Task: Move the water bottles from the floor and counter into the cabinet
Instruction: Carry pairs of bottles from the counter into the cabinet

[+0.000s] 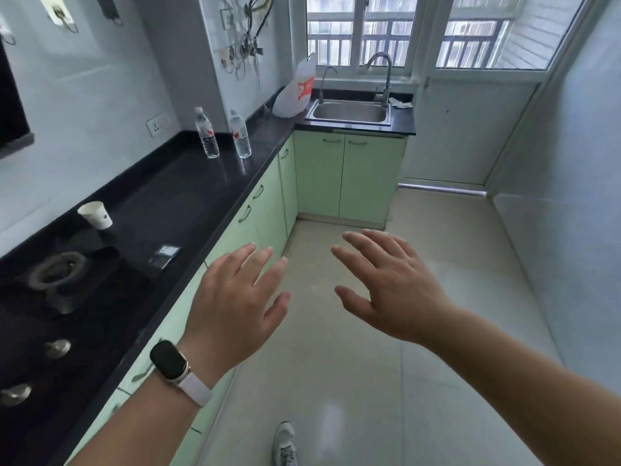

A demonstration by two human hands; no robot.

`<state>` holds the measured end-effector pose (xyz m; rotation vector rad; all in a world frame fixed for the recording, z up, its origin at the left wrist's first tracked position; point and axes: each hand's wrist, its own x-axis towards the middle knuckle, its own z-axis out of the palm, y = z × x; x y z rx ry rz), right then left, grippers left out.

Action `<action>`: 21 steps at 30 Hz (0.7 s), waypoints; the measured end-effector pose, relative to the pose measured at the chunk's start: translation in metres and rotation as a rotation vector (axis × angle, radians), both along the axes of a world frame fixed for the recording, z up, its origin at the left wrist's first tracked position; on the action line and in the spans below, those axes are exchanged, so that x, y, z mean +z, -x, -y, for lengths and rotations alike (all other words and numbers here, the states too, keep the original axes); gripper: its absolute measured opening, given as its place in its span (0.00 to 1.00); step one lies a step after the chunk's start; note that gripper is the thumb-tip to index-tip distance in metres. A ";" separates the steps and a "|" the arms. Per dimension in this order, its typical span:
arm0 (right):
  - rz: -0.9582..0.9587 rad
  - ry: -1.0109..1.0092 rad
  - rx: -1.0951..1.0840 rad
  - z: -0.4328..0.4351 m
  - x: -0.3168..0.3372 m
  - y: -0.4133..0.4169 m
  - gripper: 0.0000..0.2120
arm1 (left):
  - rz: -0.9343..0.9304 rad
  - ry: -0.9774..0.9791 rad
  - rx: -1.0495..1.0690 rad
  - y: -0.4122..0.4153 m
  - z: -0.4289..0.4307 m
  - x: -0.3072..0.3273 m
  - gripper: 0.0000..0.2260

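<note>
Hands: both were out in front, palms down, fingers spread wide, holding nothing, over the floor.
L hand (235, 299): sat just beside the counter edge, at approx 7 o'clock from frame centre; smartwatch (169, 362) w/ pale strap on the wrist.
R hand (391, 287): was at approx 5 o'clock from centre, apart from the L hand, thumbs pointing toward each other; ring on one finger.
Bottles: two clear water bottles stood upright on the black counter (188, 193), at approx 10 o'clock from the hands and well apart from them. Left bottle (207, 133) had a white cap and red-marked label; right bottle (240, 134) was just beside it, not touching.
Cabinet: pale green cabinet doors (342, 176) ran under the counter and under the sink, all shut.
Sink: steel sink (349, 112) w/ tall faucet (383, 74) was at 12 o'clock, below the window.
Bag: white plastic bag (295, 92) w/ red print leaned in the corner, left of the sink.
Cup: white paper cup (95, 214) sat on the counter at 9 o'clock, tilted.
Hob: black gas hob (67, 297) w/ burner and knobs was at approx 8 o'clock.
Floor: beige tiled floor (437, 264); one grey shoe (284, 443) at 6 o'clock.
</note>
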<state>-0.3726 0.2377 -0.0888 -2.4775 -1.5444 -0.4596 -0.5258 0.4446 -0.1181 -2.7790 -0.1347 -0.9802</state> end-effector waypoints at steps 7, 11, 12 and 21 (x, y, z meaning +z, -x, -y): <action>0.023 -0.012 -0.043 -0.096 0.002 -0.072 0.26 | -0.007 0.023 -0.053 -0.083 -0.098 -0.003 0.20; 0.041 -0.036 -0.082 -0.142 0.005 -0.111 0.26 | 0.002 -0.002 -0.106 -0.131 -0.154 0.000 0.21; 0.040 -0.042 -0.088 -0.150 0.005 -0.119 0.27 | -0.003 -0.009 -0.114 -0.143 -0.165 0.001 0.21; 0.011 -0.078 -0.128 -0.196 -0.006 -0.204 0.27 | -0.089 -0.026 -0.158 -0.242 -0.218 -0.001 0.22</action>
